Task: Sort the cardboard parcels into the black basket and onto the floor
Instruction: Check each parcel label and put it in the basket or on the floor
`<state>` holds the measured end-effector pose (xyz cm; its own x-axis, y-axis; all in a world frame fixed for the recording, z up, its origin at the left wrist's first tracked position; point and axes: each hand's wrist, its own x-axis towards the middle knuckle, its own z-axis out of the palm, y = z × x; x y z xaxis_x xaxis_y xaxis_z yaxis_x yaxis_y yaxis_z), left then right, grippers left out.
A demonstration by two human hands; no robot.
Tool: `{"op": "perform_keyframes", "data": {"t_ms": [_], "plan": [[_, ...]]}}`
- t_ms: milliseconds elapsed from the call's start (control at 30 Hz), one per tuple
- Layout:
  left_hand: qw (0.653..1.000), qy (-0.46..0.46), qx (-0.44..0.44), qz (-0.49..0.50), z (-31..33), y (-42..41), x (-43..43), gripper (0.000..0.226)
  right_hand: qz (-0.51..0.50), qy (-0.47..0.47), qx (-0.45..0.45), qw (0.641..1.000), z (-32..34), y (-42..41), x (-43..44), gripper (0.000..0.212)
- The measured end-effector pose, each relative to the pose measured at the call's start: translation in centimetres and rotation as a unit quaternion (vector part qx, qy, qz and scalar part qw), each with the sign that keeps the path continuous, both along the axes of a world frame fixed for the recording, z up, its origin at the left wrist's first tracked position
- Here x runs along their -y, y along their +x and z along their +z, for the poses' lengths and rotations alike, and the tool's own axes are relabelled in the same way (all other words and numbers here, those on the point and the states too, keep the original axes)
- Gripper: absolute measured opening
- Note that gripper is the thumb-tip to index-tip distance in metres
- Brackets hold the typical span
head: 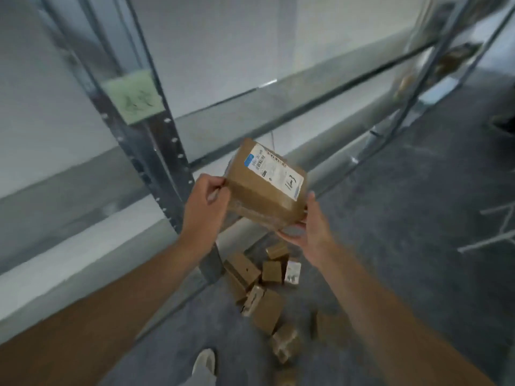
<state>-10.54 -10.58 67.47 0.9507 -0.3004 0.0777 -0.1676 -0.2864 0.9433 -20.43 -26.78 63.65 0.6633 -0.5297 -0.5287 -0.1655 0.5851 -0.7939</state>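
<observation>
A light shoe (204, 360) stands on the grey floor (404, 218) at the bottom edge of the view. Just beyond it lies a loose heap of small cardboard parcels (264, 299), some tilted against each other and one with a white face turned up. The heap sits beside the foot of a metal shelving rack (156, 151).

Above the heap, both bare forearms reach forward to one larger cardboard parcel (262, 196), held in the air and tilted, with its white shipping label (274, 168) facing up. The left hand (204, 203) has its fingers curled and pinches the parcel's left edge. The right hand (309, 224) cups the lower right corner from beneath, with the thumb lying up along the side.

Further back, a pale green note (133, 97) with blurred writing is stuck to the rack's upright. Pale marks (498, 227) cross the floor at the right.
</observation>
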Motion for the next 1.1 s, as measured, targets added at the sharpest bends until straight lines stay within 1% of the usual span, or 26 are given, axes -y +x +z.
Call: {"op": "perform_keyframes", "data": {"t_ms": [33, 100, 167, 200, 267, 367, 467, 567, 633, 700, 800, 867, 933, 967, 1000, 1067, 1100], "plan": [[0.999, -0.037, 0.024, 0.021, 2.1, -0.7, -1.4, 0.010, 0.034, 0.001, 0.024, 0.999, 2.4, 0.1, -1.1, 0.041], [0.993, -0.090, 0.062, 0.051, 5.5, -2.3, -4.5, 0.011, 0.102, -0.016, 0.046, 0.994, 6.1, 0.5, -3.5, 0.032], [0.987, -0.121, 0.083, 0.067, 7.9, -3.7, -7.0, 0.010, 0.142, -0.028, 0.043, 0.989, 8.0, 1.1, -5.4, 0.029], [0.981, -0.142, 0.100, 0.092, 9.4, -4.4, -8.9, 0.013, 0.174, -0.029, 0.047, 0.983, 9.3, 1.6, -6.9, 0.030], [0.967, -0.175, 0.125, 0.136, 12.1, -5.6, -12.5, 0.022, 0.246, -0.023, 0.064, 0.967, 11.3, 2.8, -10.3, 0.037], [0.950, -0.187, 0.157, 0.196, 15.8, -6.4, -18.6, 0.032, 0.342, -0.034, 0.112, 0.932, 13.8, 4.4, -16.5, 0.057], [0.937, -0.181, 0.176, 0.240, 18.9, -6.8, -26.3, 0.032, 0.416, -0.065, 0.147, 0.895, 16.4, 5.2, -23.7, 0.063], [0.912, -0.195, 0.195, 0.304, 21.4, -7.5, -35.7, 0.034, 0.461, -0.080, 0.153, 0.870, 19.1, 6.0, -31.7, 0.066], [0.896, -0.213, 0.192, 0.339, 22.6, -8.4, -42.2, 0.033, 0.487, -0.061, 0.177, 0.853, 20.7, 6.5, -37.5, 0.067], [0.885, -0.223, 0.189, 0.363, 23.4, -9.7, -48.5, 0.031, 0.517, -0.031, 0.195, 0.833, 22.1, 6.8, -43.5, 0.062], [0.864, -0.220, 0.182, 0.415, 23.8, -12.2, -58.1, 0.031, 0.581, -0.020, 0.197, 0.790, 23.6, 6.7, -53.2, 0.055], [0.837, -0.208, 0.165, 0.478, 23.1, -14.4, -64.9, 0.042, 0.626, -0.025, 0.200, 0.754, 23.7, 5.9, -60.2, 0.056], [0.810, -0.191, 0.134, 0.538, 22.2, -16.7, -71.3, 0.065, 0.648, -0.028, 0.214, 0.730, 23.2, 4.8, -67.2, 0.057], [0.800, -0.191, 0.116, 0.556, 21.7, -18.0, -74.3, 0.071, 0.657, -0.030, 0.223, 0.720, 22.9, 4.1, -70.7, 0.055], [0.796, -0.200, 0.096, 0.564, 21.2, -19.4, -77.0, 0.068, 0.666, -0.029, 0.230, 0.709, 22.5, 3.3, -74.1, 0.052], [0.799, -0.232, 0.066, 0.551, 19.9, -22.1, -81.3, 0.046, 0.677, -0.011, 0.237, 0.696, 22.0, 1.7, -80.4, 0.051], [0.802, -0.234, 0.056, 0.547, 19.2, -23.5, -83.3, 0.039, 0.682, -0.004, 0.237, 0.692, 21.8, 0.8, -83.3, 0.054]]}}
